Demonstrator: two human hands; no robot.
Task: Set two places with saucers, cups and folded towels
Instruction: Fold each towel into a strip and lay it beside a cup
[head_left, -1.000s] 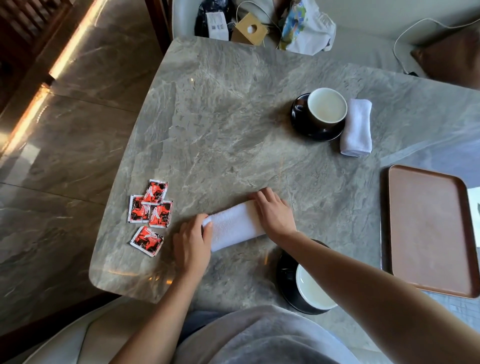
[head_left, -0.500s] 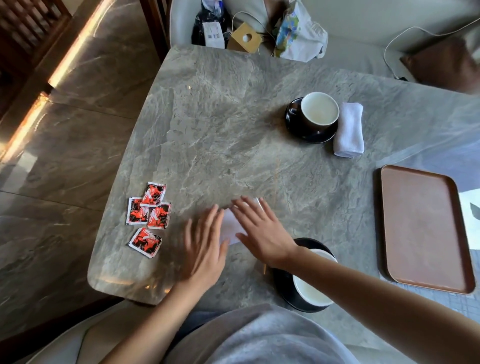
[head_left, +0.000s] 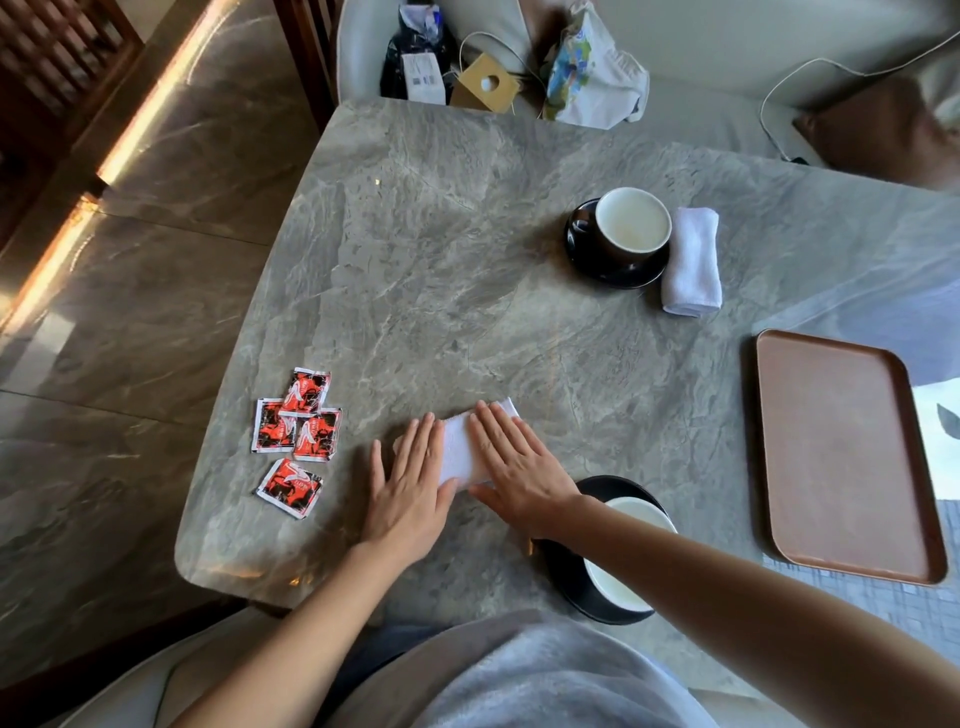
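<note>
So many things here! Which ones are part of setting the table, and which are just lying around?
For the job: far cup, far saucer, far towel, near cup, near saucer, near towel under left hand and right hand.
Lying about: red packets, tray, bags, box.

The table (head_left: 467, 260) is grey with pale marble veining. The far saucer (head_left: 582, 244) and near saucer (head_left: 563, 571) are black, the far cup (head_left: 632, 221) and near cup (head_left: 610, 587) white inside, the far towel (head_left: 693, 260) and near towel (head_left: 462, 447) white. The tray (head_left: 841, 457) is reddish brown, the packets (head_left: 296, 426) red, black and white.
</note>
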